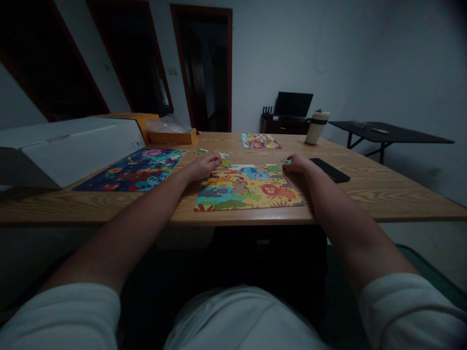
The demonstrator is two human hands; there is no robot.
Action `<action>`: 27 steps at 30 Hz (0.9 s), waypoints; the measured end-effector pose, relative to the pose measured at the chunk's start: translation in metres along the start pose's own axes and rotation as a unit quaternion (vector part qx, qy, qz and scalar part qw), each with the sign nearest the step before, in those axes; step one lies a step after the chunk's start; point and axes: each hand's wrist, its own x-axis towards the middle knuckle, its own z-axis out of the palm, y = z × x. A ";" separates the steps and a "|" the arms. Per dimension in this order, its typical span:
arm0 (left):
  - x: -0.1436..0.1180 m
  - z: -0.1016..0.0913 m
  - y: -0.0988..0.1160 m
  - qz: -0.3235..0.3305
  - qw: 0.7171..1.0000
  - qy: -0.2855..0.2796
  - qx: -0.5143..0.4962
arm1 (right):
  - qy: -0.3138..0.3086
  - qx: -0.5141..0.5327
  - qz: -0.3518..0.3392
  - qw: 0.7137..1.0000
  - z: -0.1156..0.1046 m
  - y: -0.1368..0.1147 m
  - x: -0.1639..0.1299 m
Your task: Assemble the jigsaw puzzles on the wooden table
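A partly assembled jigsaw puzzle point(251, 190) with cartoon animals on yellow ground lies near the table's front edge. At its upper left corner, my left hand point(204, 166) is closed, its fingertips pinching a small puzzle piece point(224, 155). A green puzzle piece point(225, 163) is just beside those fingers, and another loose piece point(201, 151) lies behind the hand. My right hand point(299, 164) is at the puzzle's upper right corner, closed on a small green puzzle piece point(285, 161). Its fingers are partly hidden by the back of the hand.
Left of the puzzle lies a dark blue puzzle point(142, 170), with a large white box point(91, 146) and an orange tray point(173, 137) holding clear plastic behind. A colourful picture sheet point(260, 141), a cup point(316, 127) and a black phone-like slab point(330, 170) are also on the table.
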 end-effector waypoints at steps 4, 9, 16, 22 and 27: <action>0.000 -0.002 -0.002 -0.011 1.000 0.001 -0.009 | -0.007 -0.009 0.011 1.000 -0.002 0.000 -0.001; 0.001 0.000 -0.006 -0.009 1.000 0.011 -0.008 | 0.042 -0.029 0.014 0.999 0.001 -0.001 -0.001; 0.003 -0.008 -0.022 -0.032 0.997 0.072 -0.003 | 0.038 -0.026 0.023 0.999 0.002 0.002 0.002; 0.007 -0.012 -0.040 -0.049 0.992 0.109 -0.040 | 0.009 -0.024 0.028 0.999 0.000 0.000 0.000; 0.005 -0.010 -0.033 -0.045 0.994 0.097 -0.033 | 0.074 0.018 0.030 0.997 -0.008 -0.010 -0.011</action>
